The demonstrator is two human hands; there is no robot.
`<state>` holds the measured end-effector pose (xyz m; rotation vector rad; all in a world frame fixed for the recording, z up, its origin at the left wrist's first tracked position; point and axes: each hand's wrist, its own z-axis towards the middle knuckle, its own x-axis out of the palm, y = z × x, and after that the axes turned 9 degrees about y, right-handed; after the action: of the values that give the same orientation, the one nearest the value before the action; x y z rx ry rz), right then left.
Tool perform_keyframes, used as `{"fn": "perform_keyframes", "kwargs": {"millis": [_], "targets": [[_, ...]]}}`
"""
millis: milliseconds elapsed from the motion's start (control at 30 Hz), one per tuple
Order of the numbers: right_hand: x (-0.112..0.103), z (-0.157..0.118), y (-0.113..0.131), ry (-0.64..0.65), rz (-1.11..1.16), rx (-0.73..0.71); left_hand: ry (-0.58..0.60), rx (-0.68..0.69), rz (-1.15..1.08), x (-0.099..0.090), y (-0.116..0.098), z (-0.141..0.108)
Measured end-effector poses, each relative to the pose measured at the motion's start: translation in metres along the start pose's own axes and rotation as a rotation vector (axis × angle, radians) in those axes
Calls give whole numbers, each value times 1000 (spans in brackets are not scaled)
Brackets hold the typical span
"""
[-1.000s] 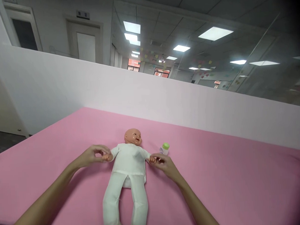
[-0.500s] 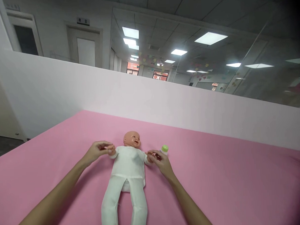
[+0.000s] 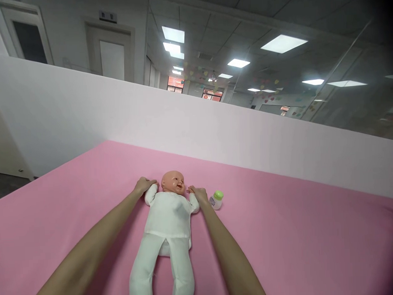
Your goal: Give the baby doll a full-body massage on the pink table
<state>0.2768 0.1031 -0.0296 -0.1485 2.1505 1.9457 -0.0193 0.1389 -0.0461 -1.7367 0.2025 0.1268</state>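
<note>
A baby doll (image 3: pixel 168 215) with a white cloth body lies on its back on the pink surface (image 3: pixel 283 239), its head at the far end. Both its arms are bent up beside the head. My left hand (image 3: pixel 144 185) is closed around the doll's hand on the left side. On the other side, my right hand (image 3: pixel 200 194) grips the doll's other hand, whose small fingers show near its cheek. Just right of my right wrist stands a small clear jar (image 3: pixel 217 200) with a green lid.
A low white wall (image 3: pixel 215 134) runs along the back of the pink surface, with glass above it. Behind are a door (image 3: pixel 112 60), ceiling lights and a large room. The surface's left edge drops toward a dark floor (image 3: pixel 6 185).
Both my hands have moved up toward the doll's head, bending its arms upward from the sides. The jar, partly covered before by my right hand, now shows more fully. The view has shifted slightly.
</note>
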Motion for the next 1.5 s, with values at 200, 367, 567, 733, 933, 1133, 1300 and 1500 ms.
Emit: {"fn": "perform_keyframes", "kwargs": {"millis": [200,367,567,733,933,1133,1300,1500], "targets": [[-15,-29,24,58,-56,-205,69,196,-87,-30,-21,-41],[-45,-92,42,267,-249,-405,313,441,43,-65,-26,-102],[-63,-158,27,638,-476,-482,700,582,181,-68,8,-153],[-59,-176,5,635,-565,-549,708,595,278,-56,35,-158],[-56,-150,12,470,-322,-494,669,543,175,-58,16,-147],[-27,-71,33,26,-22,-422,209,461,-117,-33,-28,-98],[-5,-18,25,-48,69,-191,11,249,-158,-1,-45,-45],[1,4,-3,-62,5,-42,-38,49,-83,5,-22,-12]]}}
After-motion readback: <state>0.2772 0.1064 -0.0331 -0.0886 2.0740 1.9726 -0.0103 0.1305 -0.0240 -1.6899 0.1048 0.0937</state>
